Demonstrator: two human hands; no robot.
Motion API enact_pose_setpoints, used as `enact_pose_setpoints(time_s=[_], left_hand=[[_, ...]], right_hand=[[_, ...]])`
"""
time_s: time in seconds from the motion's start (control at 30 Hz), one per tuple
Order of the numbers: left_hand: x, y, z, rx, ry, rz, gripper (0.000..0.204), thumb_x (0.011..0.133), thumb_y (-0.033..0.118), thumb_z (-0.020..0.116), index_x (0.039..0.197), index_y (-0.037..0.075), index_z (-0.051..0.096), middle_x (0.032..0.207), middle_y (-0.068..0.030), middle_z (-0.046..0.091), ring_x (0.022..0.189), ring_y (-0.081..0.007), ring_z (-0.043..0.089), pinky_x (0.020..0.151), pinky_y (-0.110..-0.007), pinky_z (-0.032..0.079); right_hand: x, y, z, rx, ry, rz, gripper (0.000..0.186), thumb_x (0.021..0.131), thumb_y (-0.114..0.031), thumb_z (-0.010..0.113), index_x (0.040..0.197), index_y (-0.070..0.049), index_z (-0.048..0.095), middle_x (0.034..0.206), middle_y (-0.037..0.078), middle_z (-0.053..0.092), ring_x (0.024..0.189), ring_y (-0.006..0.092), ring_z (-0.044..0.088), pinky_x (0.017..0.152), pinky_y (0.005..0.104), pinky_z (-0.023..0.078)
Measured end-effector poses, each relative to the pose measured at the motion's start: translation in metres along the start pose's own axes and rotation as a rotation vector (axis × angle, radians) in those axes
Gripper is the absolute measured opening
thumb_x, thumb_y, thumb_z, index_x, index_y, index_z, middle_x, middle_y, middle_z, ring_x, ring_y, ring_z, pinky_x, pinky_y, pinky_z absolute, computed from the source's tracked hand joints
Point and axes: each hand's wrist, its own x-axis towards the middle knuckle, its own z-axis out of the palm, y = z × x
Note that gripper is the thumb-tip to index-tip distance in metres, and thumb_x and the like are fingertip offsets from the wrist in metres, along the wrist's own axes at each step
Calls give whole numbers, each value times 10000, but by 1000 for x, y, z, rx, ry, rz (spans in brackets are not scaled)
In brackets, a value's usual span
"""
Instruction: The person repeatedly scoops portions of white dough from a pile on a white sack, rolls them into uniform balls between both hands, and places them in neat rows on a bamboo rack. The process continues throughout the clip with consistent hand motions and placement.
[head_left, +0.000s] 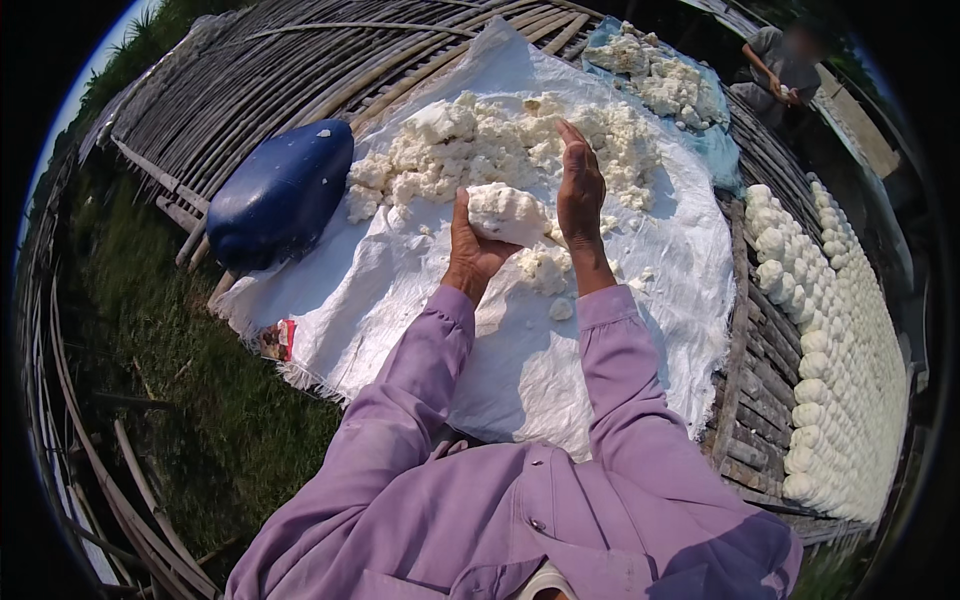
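Cupping a lumpy, oblong white mass, the left hand faces the flat, straight-fingered right hand.

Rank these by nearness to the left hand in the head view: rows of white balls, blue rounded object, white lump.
1. White lump: in the left hand.
2. Blue rounded object: left.
3. Rows of white balls: far right.

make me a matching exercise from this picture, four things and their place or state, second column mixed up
Column one:
1. left hand
2. right hand
3. plastic container
4. rounded white balls

Column two:
A. massed at the picture's right
B. held out straight, grasping nothing
C. dark blue, by the white sheet's left side
D. holding a white lump

Pairs: 1-D, 2-B, 3-C, 4-A
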Motion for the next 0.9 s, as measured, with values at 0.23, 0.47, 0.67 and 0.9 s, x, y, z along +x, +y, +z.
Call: enact_pose_setpoints(time_s=[0.23,0.47,0.67,0.9], left_hand=[[-8,-10,22,37,49,-83,1070,756,873,598,1496,131,380,1452,-177,481,1289,-383,543,1048,-657,422],[-9,-21,20,119,87,-95,941,771,825,629,1437,175,489,1394,-164,562,1300,-427,530,1003,-778,375],[-15,-41,21,181,-124,-166,908,831,781,609,1448,128,478,1391,-149,571,1272,-402,565,1039,-668,434],[-19,-53,37,317,-254,-78,870,856,794,564,1391,110,513,1310,-125,622,1230,-354,609,1064,-592,460]], right_hand=[[-26,24,-1,492,146,282,409,1068,-366,433,1287,-135,690,1212,89,713,1103,266,676,1013,373,490],[9,-42,-60,311,190,7,416,1076,-298,469,1248,20,674,1230,168,708,1145,236,665,1019,324,480],[-5,-48,-58,-205,-493,268,629,1050,-526,435,1350,-3,615,1371,210,618,1292,357,577,1098,375,423],[-28,-37,-78,-401,-273,22,478,1039,-433,465,1174,-44,708,1144,180,711,1040,337,699,901,403,541]])
